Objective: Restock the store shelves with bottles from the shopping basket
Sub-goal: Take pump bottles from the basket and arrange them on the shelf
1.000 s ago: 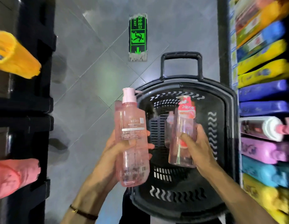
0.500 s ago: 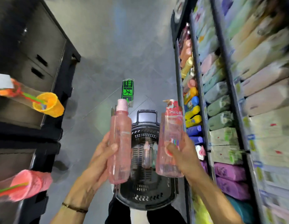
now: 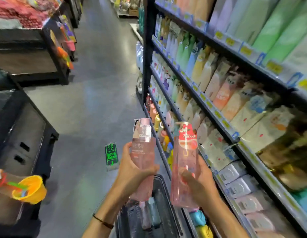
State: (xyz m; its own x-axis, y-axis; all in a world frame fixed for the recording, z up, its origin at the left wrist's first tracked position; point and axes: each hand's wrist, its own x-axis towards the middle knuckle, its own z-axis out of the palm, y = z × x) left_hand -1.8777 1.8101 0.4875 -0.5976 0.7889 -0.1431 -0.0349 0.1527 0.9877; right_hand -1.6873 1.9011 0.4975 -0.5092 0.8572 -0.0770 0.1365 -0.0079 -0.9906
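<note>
Now the shelving (image 3: 209,104) fills the right side, its tiers packed with pastel refill pouches and boxes, with small bottles along the front edge of a low tier. Nothing stands between the held bottles and the shelf fronts. On the left of the aisle are a black display stand (image 3: 29,134) and an orange toy bucket (image 3: 30,189). A green exit sticker (image 3: 111,154) lies on the floor.

The shopping basket (image 3: 168,212) sits below the hands at the shelving's foot, with a pink bottle (image 3: 146,218) and a teal bottle (image 3: 153,212) inside. The left hand (image 3: 132,172) grips a pale-capped pink bottle (image 3: 142,152) round its middle. The right hand (image 3: 199,182) grasps a red-labelled clear bottle (image 3: 185,162) by its lower half. Both are upright and just beside each other.

Since half a second ago the view has swung up along the aisle, both grips are unchanged, and the bottles sit higher above the basket.
</note>
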